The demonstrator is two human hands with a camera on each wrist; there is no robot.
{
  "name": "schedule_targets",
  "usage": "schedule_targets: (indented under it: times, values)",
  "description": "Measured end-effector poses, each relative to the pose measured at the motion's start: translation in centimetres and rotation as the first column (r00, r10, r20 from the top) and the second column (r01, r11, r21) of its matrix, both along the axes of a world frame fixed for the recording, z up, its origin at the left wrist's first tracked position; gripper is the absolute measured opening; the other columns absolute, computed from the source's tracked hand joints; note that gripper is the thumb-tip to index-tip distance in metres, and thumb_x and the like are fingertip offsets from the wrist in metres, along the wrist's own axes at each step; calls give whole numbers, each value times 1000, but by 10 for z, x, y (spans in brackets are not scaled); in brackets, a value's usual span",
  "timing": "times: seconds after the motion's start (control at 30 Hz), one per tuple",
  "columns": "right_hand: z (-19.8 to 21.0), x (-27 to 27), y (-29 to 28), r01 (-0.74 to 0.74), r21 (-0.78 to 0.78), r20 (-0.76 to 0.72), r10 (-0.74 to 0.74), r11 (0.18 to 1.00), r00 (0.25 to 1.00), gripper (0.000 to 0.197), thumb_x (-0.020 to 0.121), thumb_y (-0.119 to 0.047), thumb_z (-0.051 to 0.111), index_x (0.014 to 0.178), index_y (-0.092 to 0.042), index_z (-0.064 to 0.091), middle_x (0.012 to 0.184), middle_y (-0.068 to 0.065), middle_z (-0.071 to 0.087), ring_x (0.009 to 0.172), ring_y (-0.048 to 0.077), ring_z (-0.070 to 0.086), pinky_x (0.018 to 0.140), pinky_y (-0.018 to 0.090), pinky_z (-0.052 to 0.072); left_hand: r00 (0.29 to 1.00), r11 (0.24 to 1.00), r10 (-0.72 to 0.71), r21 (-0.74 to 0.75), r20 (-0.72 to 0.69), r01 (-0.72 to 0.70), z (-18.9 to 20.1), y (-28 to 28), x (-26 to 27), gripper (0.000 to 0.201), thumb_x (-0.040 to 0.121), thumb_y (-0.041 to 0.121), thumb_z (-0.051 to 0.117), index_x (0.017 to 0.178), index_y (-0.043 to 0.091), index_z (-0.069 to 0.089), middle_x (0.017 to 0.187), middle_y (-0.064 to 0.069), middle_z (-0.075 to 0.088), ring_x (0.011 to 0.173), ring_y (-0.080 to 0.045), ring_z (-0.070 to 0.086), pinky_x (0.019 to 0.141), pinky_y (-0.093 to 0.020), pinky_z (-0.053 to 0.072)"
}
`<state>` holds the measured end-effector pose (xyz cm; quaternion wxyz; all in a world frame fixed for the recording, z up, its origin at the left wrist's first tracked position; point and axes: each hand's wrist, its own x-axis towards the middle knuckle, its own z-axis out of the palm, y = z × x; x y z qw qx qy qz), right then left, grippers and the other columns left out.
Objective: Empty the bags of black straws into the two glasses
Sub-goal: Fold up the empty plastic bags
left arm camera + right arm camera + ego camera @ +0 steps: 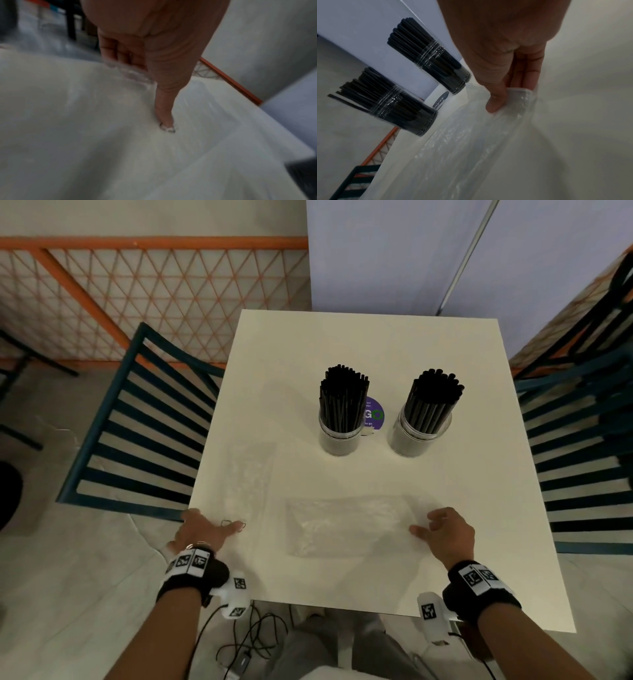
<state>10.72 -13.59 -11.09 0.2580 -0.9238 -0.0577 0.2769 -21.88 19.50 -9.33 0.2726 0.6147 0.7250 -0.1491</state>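
Centre: two glasses (337,441) (412,443) stood full of black straws (342,395). Bottom: your right hand (445,530) pinched an empty bag (346,525); left hand (200,529), grip unclear.

A left hand (154,40) presses its thumb onto a small metal wire clip (167,128) on a white tabletop (68,128), curled fingers (109,50) beside a crinkled clear plastic bag (135,77).

Glossy clear-plastic bag (346,525); seemingly matt table (342,344).
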Motion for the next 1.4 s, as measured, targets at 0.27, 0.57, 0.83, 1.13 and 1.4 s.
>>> schedule_targets:
  times: [0.27, 0.57, 0.83, 1.13, 1.4]
  values:
    - [-4, 16, -1, -26, -13, -86, 24, 1000, 996, 40, 67, -29, 100, 93, -15, 72, 89, 0, 72, 90, 26, 69, 83, 32, 54, 799, 924, -376, 128, 469, 360, 99, -7, -13, 24, 87, 20, 86, 80, 34, 68, 116, 15, 72, 98, -17, 70, 77, -30, 52]
    - [3, 20, -8, -65, 18, -78, 66, 998, 995, 22, 74, -13, 93, 76, -18, 71, 80, 1, 72, 88, 23, 72, 74, 25, 45, 487, 505, -443, -239, 752, 829, 171, -60, 64, 22, 88, 20, 86, 109, 24, 85, 104, 5, 85, 99, -11, 80, 89, -23, 62]
    - [16, 24, -11, -221, -3, -3, 221, 975, 975, 27, 78, -2, 78, 74, -25, 64, 72, -5, 65, 74, 19, 63, 52, 6, 35, 608, 619, -643, -153, 465, 771, 25, -98, 148, 24, 80, 46, 88, 82, 29, 71, 83, 9, 72, 80, -17, 67, 71, -25, 47]
    - [4, 27, -10, -112, 84, 30, 110, 990, 993, 31, 64, 4, 93, 91, -7, 82, 71, 4, 68, 75, 20, 64, 61, 19, 43, 628, 618, -683, -162, 375, 769, 2, -115, 148, 36, 71, 51, 92, 74, 33, 61, 79, 16, 60, 80, -11, 59, 63, -25, 39]
    - [5, 30, -7, -122, 193, 15, 122, 974, 992, 31, 73, 18, 78, 90, -6, 86, 81, 3, 77, 76, 17, 67, 59, -1, 46, 574, 574, -780, -81, 251, 815, -5, -124, 144, 55, 70, 54, 90, 115, 27, 72, 116, 7, 67, 114, -21, 64, 93, -35, 53]
